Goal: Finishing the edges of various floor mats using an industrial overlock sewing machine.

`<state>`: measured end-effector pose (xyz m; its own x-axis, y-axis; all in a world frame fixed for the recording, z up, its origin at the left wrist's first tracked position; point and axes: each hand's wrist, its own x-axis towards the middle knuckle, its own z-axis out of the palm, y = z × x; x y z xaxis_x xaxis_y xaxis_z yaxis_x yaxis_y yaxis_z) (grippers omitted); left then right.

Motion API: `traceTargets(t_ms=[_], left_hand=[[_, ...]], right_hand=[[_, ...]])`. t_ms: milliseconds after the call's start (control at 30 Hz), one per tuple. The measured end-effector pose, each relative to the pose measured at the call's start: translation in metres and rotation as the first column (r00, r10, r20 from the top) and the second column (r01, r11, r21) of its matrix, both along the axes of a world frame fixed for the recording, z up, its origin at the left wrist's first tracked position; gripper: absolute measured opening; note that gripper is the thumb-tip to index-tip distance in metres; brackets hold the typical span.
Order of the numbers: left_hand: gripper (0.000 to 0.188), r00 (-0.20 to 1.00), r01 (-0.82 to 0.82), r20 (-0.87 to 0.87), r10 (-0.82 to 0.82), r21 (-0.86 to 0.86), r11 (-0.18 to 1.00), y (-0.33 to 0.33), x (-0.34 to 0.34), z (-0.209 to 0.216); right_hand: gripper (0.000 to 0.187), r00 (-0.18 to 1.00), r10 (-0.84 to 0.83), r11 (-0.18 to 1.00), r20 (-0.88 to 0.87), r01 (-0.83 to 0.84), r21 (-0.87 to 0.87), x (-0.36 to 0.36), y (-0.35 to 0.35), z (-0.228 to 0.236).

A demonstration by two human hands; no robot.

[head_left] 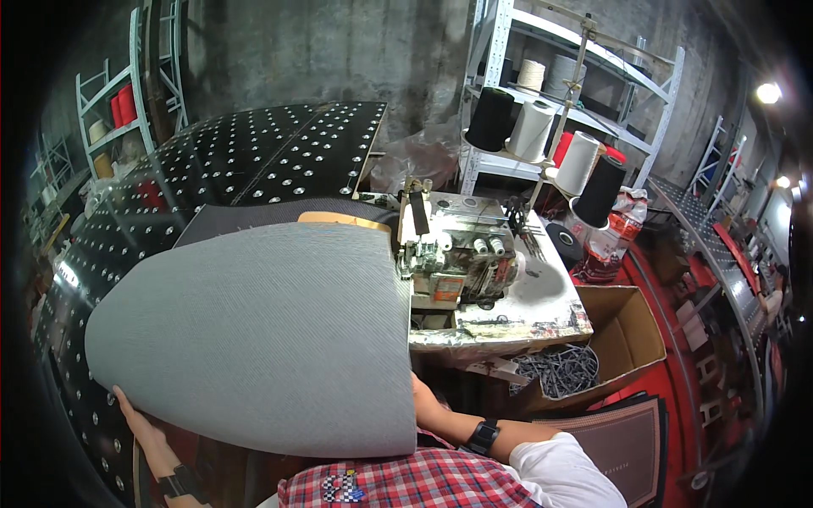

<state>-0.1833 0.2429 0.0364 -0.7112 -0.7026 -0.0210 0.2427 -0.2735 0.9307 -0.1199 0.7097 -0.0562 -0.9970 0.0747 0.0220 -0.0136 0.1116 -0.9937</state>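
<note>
A large grey ribbed mat (pixel 254 339), rounded at its left end and straight along its right edge, is raised in front of me. My left hand (pixel 142 427) holds its lower left rim, with most of the fingers hidden behind it. At the lower right edge my right hand (pixel 423 405) grips the mat, its fingers also out of sight behind it. The mat's straight edge is close to an overlock sewing machine (pixel 457 245). Behind the mat's top edge lies a darker mat (pixel 271 216) on the table.
A black table with metal studs (pixel 296 152) extends to the back left. Thread cones (pixel 532 131) stand above the machine's worn white table (pixel 525 317). A cardboard box (pixel 631 334) with grey trimmings (pixel 559 372) is at the right, near stacked brown mats (pixel 622 449). Metal shelves (pixel 665 110) stand behind.
</note>
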Motion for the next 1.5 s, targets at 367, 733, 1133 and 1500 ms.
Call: traceTargets(t_ms=[367,733,1133,1500], left_hand=[[0.059,0.991,-0.004,-0.019,-0.135,-0.994,0.113,0.117,0.017,0.084],[0.06,0.909,-0.138,-0.223,-0.352,-0.958,0.25,0.168,0.017,0.095],[0.063,0.821,-0.149,-0.309,-0.48,-0.928,0.343,0.173,-0.001,0.076],[0.066,0.825,-0.229,-0.306,-0.476,-0.95,0.213,0.14,0.005,0.058]], right_hand=[[0.032,0.992,-0.081,0.993,-0.097,0.072,-0.092,0.026,-0.006,0.06],[0.014,0.998,0.038,0.94,0.058,-0.017,-0.341,0.011,0.01,0.021],[0.014,0.991,0.11,0.927,0.076,-0.075,-0.366,0.013,0.012,0.028],[0.015,0.995,0.073,0.903,0.069,-0.036,-0.427,0.012,0.013,0.031]])
